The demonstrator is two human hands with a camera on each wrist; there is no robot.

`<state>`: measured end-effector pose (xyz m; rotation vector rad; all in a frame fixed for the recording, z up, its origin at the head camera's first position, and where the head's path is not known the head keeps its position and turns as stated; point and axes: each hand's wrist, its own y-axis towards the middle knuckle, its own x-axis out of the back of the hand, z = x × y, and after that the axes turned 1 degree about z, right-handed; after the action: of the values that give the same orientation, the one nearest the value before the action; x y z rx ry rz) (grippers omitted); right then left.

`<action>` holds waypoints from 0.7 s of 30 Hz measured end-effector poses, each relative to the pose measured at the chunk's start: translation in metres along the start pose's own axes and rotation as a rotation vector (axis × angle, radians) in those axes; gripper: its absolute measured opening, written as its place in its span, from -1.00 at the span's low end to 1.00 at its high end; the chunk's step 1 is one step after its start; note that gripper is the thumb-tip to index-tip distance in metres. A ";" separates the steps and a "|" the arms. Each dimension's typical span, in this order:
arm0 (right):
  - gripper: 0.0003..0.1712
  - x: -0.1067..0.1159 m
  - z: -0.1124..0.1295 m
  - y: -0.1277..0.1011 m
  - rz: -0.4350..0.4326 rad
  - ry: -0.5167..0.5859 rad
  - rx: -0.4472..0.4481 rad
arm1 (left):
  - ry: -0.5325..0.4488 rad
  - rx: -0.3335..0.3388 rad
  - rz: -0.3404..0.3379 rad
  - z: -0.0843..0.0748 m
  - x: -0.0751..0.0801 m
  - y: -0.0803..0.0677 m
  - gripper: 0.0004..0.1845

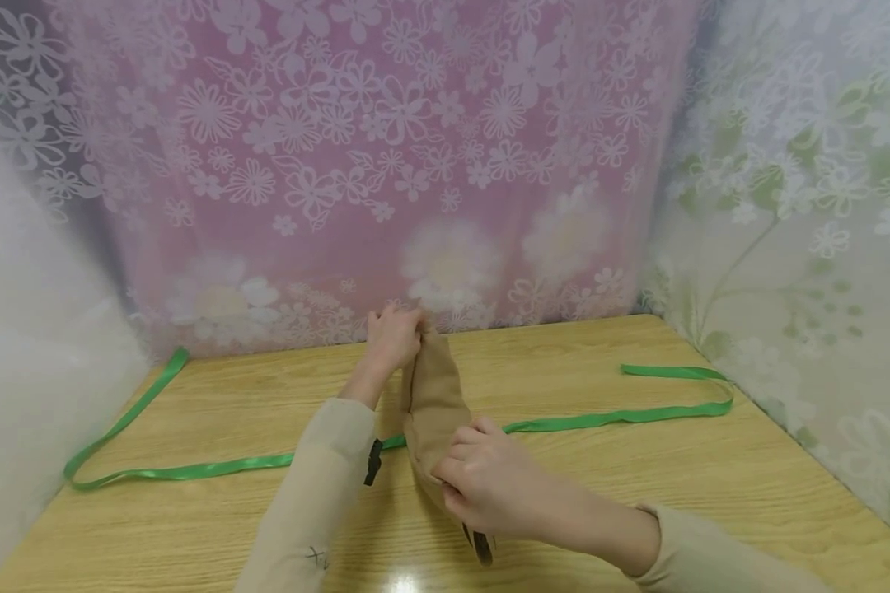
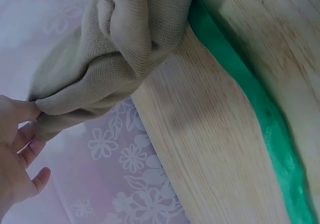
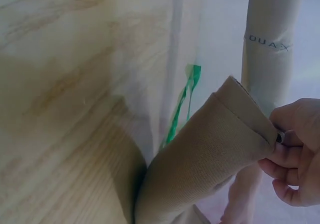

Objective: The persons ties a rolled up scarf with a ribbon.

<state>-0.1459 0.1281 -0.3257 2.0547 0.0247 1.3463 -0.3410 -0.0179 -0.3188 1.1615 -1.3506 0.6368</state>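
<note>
A tan knit cloth [image 1: 436,383], bunched into a long roll, runs away from me over the middle of the table. At its far end my left hand [image 1: 395,336] pinches the fabric; the left wrist view shows thumb and fingertips on the gathered tip [image 2: 47,126]. My right hand [image 1: 498,482] grips the near end, and in the right wrist view its fingers pinch a hemmed edge [image 3: 245,111]. Beneath the cloth passes a green ribbon [image 1: 200,470], its middle hidden by the fabric and its two ends showing at either side.
The wood-grain table [image 1: 601,486] reaches back to a pink flowered curtain [image 1: 341,165]. Pale flowered sheets hang close at the left [image 1: 37,329] and right [image 1: 808,288]. The ribbon bends back toward the far edge on both sides.
</note>
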 end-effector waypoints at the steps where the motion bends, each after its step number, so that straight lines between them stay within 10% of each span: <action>1: -0.86 -0.002 0.001 0.000 0.011 0.002 0.005 | -0.006 0.004 -0.001 0.001 0.000 0.000 -0.82; 21: -0.80 -0.019 0.027 0.005 0.417 0.124 -0.042 | 0.017 0.011 0.052 0.014 -0.018 -0.012 -0.83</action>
<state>-0.1341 0.1030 -0.3445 2.0073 -0.3949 1.7054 -0.3388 -0.0299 -0.3415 1.1303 -1.3686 0.6905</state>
